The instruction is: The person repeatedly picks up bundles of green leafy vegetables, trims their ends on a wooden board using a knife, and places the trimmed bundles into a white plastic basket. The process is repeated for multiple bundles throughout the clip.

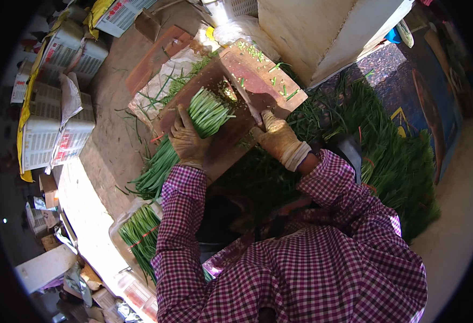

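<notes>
My left hand (188, 141), in a stained work glove, is closed around a bunch of green stems, likely chives (210, 111). The pale cut ends lie on a wooden board (230, 151), while the dark leaves (155, 169) hang past its left edge. In my gloved right hand (279, 135) is the handle of a knife (242, 91). Its blade points up and left across the board, just right of the stem ends and apart from them. Small cut pieces (252, 50) are scattered over the board's far end.
Loose greens (398, 181) are heaped on the right. A tub (117, 228) of banded stems (139, 234) stands at lower left. White plastic crates (40, 141) line the left side. A large pale block-like object (309, 36) stands beyond the board, and trimmings lie on a sheet (145, 101).
</notes>
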{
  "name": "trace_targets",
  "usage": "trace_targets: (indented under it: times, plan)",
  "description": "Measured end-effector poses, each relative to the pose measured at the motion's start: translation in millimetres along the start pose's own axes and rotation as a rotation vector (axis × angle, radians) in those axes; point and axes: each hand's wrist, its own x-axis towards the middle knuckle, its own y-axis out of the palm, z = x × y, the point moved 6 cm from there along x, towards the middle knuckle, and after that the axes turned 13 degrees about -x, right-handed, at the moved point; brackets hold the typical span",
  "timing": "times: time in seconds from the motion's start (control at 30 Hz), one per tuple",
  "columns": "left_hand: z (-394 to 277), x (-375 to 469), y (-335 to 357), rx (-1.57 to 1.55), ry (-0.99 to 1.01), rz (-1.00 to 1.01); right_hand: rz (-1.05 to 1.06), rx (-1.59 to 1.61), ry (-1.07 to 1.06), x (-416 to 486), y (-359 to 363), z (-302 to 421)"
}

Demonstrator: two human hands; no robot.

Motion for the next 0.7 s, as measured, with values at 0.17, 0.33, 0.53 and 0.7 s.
trace_targets:
  times: [0.17, 0.33, 0.53, 0.7]
  plan:
    - [-11, -6, -5, 0.154, 0.096, 0.161, 0.117, -0.032, -0.092, -11, -11, 1]
    - [-45, 31, -23, -0.002, -0.052, 0.654, -0.289, 0.136, -0.163, -54, -45, -17]
    - [-79, 10, 9, 0.364, 0.066, 0.522, -0.170, 0.067, 0.073, -56, -36, -33]
    - [-78, 2, 26, 0.504, 0.125, 0.505, -0.243, 0.099, 0.017, -83, -16, -35]
